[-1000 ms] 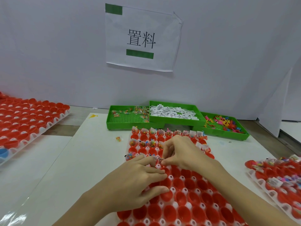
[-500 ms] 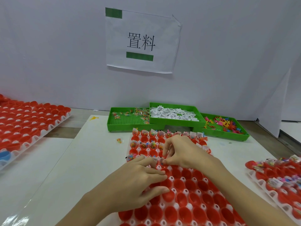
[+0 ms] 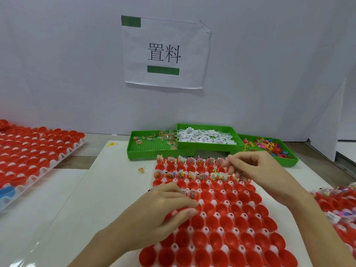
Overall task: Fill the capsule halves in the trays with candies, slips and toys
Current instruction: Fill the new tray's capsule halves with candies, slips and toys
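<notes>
The tray of red capsule halves (image 3: 221, 214) is lying on the desk (image 3: 63, 199) before the person. The left hand (image 3: 163, 209) is pressing it flat, fingers straight, probably steadying it. The right hand (image 3: 256, 170) is hovering at the far filled rows, fingers curled; whether they are pinching anything I cannot tell.

Glossy red plastic capsule halves (image 3: 234, 224) sit in a white tray (image 3: 203, 214) (smooth, slightly translucent) on matt board (image 3: 81, 189).
</notes>
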`<state>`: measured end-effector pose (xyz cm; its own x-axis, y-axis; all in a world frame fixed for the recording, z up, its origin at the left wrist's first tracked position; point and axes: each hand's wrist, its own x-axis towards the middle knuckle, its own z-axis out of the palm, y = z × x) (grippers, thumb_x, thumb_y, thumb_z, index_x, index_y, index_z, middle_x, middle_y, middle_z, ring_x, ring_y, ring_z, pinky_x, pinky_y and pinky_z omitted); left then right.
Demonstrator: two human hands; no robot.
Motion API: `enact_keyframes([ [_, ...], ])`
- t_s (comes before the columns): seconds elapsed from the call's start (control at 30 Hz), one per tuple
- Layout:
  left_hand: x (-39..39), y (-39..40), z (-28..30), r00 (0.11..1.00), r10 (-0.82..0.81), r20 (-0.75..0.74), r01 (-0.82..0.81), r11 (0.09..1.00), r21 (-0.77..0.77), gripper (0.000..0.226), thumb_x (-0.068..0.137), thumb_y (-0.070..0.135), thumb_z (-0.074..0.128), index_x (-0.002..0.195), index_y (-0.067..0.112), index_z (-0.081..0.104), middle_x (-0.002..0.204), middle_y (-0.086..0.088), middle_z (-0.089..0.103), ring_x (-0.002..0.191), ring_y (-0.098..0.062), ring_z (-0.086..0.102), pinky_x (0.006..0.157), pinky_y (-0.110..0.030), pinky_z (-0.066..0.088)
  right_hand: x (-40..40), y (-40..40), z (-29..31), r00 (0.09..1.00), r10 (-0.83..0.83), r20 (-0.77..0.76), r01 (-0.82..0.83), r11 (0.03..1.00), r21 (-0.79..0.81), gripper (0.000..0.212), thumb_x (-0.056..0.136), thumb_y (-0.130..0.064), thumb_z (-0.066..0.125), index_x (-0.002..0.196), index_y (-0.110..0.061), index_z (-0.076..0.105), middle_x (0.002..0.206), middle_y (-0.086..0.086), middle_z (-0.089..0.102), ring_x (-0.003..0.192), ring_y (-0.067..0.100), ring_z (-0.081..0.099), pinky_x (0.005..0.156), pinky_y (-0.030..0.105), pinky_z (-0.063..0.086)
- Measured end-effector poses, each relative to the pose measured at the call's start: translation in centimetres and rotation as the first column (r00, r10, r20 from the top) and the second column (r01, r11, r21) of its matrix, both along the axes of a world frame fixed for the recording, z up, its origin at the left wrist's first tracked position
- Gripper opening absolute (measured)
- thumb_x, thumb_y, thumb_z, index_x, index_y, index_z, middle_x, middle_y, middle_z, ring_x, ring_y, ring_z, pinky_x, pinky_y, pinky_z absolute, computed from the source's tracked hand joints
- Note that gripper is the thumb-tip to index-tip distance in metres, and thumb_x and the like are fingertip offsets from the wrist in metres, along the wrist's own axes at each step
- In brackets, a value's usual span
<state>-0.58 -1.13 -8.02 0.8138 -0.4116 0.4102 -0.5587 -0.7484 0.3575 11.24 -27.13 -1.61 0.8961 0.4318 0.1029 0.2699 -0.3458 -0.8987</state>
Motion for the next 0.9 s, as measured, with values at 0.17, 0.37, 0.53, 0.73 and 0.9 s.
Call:
enact_keyframes([
  [0.17, 1.7, 1.0, 0.7, 0.967, 0.25, -0.045, -0.247, 0.883, -0.4, 0.035, 0.102, 0.052, 0.05, 0.098, 0.032, 0.079, 0.088, 0.019, 0.073, 0.089, -0.013, 0.065, 0.077, -0.026, 0.05, -0.3, -0.9, -1.1, 1.0, -0.018, 0.013, 0.017, 0.998, 0.064, 0.025, 0.093, -0.036, 0.062, 0.085, -0.024, 0.082, 0.075, 0.006, 0.074, 0.064, 0.012, 0.063, 0.058, 0.019, 0.051],
  [0.37, 8.5, 6.1, 1.3, 0.843, 0.526, -0.115, -0.532, 0.78, -0.329, 0.016, 0.101, 0.028, 0.062, 0.096, 0.024, 0.076, 0.089, 0.014, 0.076, 0.082, -0.003, 0.066, 0.07, -0.016, 0.048, 0.0, -0.5, -1.9, 0.998, -0.028, 0.048, 0.024, 0.995, 0.095, 0.026, 0.099, -0.031, 0.061, 0.082, -0.025, 0.081, 0.072, 0.005, 0.074, 0.06, 0.01, 0.063, 0.055, 0.017, 0.049],
  [0.53, 15.7, 10.8, 1.9, 0.706, 0.701, -0.105, -0.706, 0.708, -0.014, 0.023, 0.103, 0.014, 0.057, 0.114, 0.002, 0.073, 0.108, -0.014, 0.076, 0.094, -0.028, 0.066, 0.077, -0.031, 0.043, 0.1, -0.2, -2.4, 0.997, -0.032, 0.074, 0.026, 0.996, 0.09, 0.027, 0.1, -0.024, 0.062, 0.08, -0.02, 0.08, 0.071, 0.006, 0.074, 0.058, 0.01, 0.063, 0.056, 0.014, 0.048],
  [0.73, 19.1, 12.9, 1.5, 0.671, 0.725, -0.155, -0.632, 0.668, 0.393, 0.021, 0.1, 0.018, 0.062, 0.113, 0.005, 0.072, 0.113, -0.014, 0.073, 0.107, -0.031, 0.065, 0.092, -0.037, 0.051, 0.6, -0.3, -3.0, 0.996, -0.044, 0.074, 0.039, 0.996, 0.076, 0.027, 0.1, -0.025, 0.062, 0.08, -0.02, 0.079, 0.071, 0.004, 0.074, 0.059, 0.011, 0.064, 0.058, 0.014, 0.048],
  [0.9, 19.3, 12.7, 0.7, 0.685, 0.722, -0.097, -0.667, 0.675, 0.316, 0.02, 0.095, 0.011, 0.068, 0.113, 0.005, 0.073, 0.11, -0.013, 0.074, 0.104, -0.03, 0.067, 0.087, -0.037, 0.053, 0.7, -0.3, -3.1, 0.995, -0.042, 0.096, 0.035, 0.996, 0.079, 0.028, 0.101, -0.026, 0.061, 0.08, -0.021, 0.079, 0.07, 0.003, 0.074, 0.057, 0.009, 0.064, 0.058, 0.013, 0.047],
])
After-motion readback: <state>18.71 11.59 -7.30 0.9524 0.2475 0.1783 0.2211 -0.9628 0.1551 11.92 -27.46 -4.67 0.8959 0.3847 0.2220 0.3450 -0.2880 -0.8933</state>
